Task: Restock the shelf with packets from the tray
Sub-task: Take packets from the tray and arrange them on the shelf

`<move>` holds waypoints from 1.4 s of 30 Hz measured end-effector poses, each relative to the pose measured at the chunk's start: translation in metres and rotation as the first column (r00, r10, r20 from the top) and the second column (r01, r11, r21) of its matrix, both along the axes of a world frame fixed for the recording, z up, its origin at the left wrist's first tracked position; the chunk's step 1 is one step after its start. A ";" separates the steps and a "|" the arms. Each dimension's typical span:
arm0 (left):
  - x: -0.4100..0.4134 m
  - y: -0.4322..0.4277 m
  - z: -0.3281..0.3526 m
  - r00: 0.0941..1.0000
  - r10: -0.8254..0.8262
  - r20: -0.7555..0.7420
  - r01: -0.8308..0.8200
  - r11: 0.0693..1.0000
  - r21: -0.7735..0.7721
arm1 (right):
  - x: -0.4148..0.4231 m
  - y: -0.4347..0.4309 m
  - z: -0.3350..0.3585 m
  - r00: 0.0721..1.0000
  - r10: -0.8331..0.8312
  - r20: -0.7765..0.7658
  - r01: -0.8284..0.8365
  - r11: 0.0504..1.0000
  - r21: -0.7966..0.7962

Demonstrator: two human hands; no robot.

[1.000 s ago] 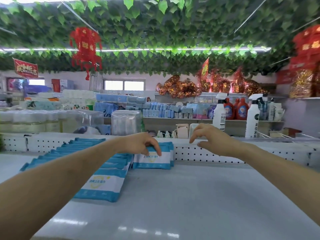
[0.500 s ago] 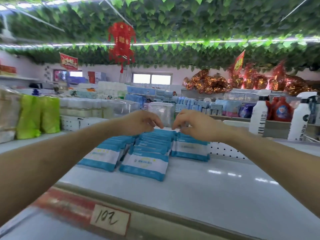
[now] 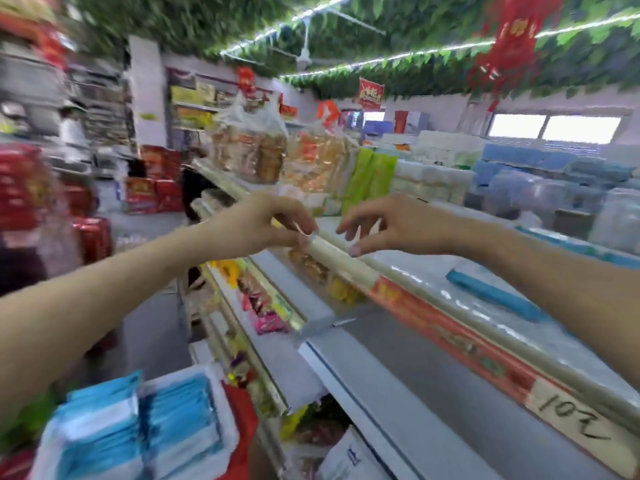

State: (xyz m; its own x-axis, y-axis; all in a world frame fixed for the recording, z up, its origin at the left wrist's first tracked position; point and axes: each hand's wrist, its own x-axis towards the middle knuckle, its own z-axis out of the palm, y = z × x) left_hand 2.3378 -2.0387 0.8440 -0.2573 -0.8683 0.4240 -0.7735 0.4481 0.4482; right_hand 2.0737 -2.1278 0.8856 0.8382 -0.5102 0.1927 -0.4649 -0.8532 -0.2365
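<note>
Head-view query: how are the grips set?

Reply: The left hand [image 3: 263,223] and right hand [image 3: 388,226] are held at frame centre over the shelf [image 3: 415,271] edge. Both grips are loosely curled; nothing is held.

Query: where are the packets located?

Reply: Blue-and-white packets [image 3: 138,420] are stacked in the tray [image 3: 228,420], lower left. One blue packet [image 3: 495,299] lies on the shelf, right.

Blue packet [image 3: 495,299] on white shelf [image 3: 408,268]
</note>
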 end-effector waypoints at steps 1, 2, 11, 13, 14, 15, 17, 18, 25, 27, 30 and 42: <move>0.020 0.010 -0.012 0.999 0.033 -0.002 -0.032 0.999 0.027 | 0.021 0.002 -0.009 0.999 0.034 0.003 -0.034 0.999 0.020; 0.039 0.019 -0.024 0.998 0.062 0.003 -0.062 0.996 0.057 | 0.042 0.003 -0.018 0.998 0.068 0.000 -0.068 0.997 0.039; 0.157 0.095 -0.147 0.961 0.256 0.104 -0.276 0.911 0.306 | 0.171 0.018 -0.154 0.964 0.251 -0.088 -0.208 0.918 0.337; 0.175 0.107 -0.182 0.944 0.305 0.129 -0.331 0.873 0.359 | 0.195 0.020 -0.198 0.957 0.268 -0.114 -0.210 0.906 0.368; 0.182 0.113 -0.200 0.936 0.322 0.140 -0.351 0.855 0.382 | 0.206 0.021 -0.221 0.954 0.269 -0.133 -0.203 0.905 0.374; 0.189 0.119 -0.219 0.930 0.335 0.151 -0.368 0.839 0.401 | 0.217 0.024 -0.243 0.950 0.269 -0.157 -0.193 0.906 0.377; 0.199 0.130 -0.256 0.913 0.373 0.163 -0.406 0.801 0.439 | 0.236 0.028 -0.288 0.936 0.275 -0.219 -0.177 0.908 0.380; 0.204 0.134 -0.274 0.903 0.397 0.164 -0.426 0.777 0.463 | 0.245 0.029 -0.310 0.926 0.283 -0.250 -0.172 0.906 0.387; 0.221 0.154 -0.362 0.861 0.443 0.250 -0.501 0.647 0.575 | 0.271 0.031 -0.403 0.862 0.277 -0.424 -0.075 0.897 0.435; 0.225 0.158 -0.377 0.852 0.442 0.281 -0.518 0.624 0.585 | 0.273 0.027 -0.413 0.846 0.281 -0.452 -0.072 0.902 0.426; 0.229 0.161 -0.396 0.849 0.421 0.321 -0.525 0.599 0.604 | 0.282 0.021 -0.423 0.828 0.291 -0.480 -0.066 0.900 0.432; 0.230 0.143 -0.420 0.859 0.357 0.366 -0.512 0.597 0.618 | 0.298 0.017 -0.442 0.800 0.320 -0.508 -0.105 0.908 0.406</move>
State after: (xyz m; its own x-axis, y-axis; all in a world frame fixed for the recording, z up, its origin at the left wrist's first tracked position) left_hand 2.5674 -1.8960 0.4239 0.2242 -0.9147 -0.3363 -0.8928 -0.3311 0.3054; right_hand 2.3717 -2.1110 0.4433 0.8380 -0.2477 -0.4862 -0.4219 -0.8592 -0.2895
